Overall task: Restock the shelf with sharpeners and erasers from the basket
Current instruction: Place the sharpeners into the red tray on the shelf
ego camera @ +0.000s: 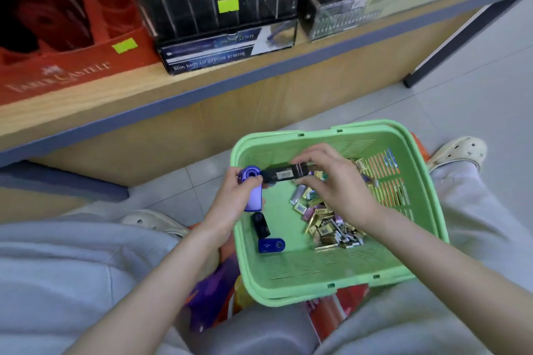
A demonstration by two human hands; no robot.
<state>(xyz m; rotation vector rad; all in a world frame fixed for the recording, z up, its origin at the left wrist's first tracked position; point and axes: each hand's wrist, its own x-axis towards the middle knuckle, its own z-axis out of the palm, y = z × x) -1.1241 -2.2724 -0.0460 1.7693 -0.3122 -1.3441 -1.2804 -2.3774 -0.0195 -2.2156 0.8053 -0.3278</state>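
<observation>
A slim black stick (284, 174), oblong, glossy and bearing a pale label, was held level, pinched near its right end between the thumb and curled fingertips of the right hand (331, 184). Its left end was met by the left hand (233, 199), whose fingers were wrapped round a purple sharpener (253, 190), a smooth plastic body with a rounded top and a dark round hole. Both hands were held over the far left part of a green basket (288, 294), moulded in plastic with slotted, lattice-like walls and a thick rim. Just below the grip, on the basket floor, a black sharpener (261, 225) and a dark blue sharpener (271, 245) were laid close beside each other. Below and to the right of the grip, small block-shaped erasers (331, 225) in shiny gold and yellow wrappers were heaped loosely toward the right wall. Beyond the grip, the shelf (202, 86) was seen as a wood-grain board edged in grey-blue. On it, straight beyond the hands, a black display box (225, 49) with printed white lettering was set. A red cardboard display box (72, 60) stood to its left and a clear plastic box (340, 17) to its right. Grey fabric trousers (57, 268) and cream perforated clogs (458, 150) flanked the basket.
</observation>
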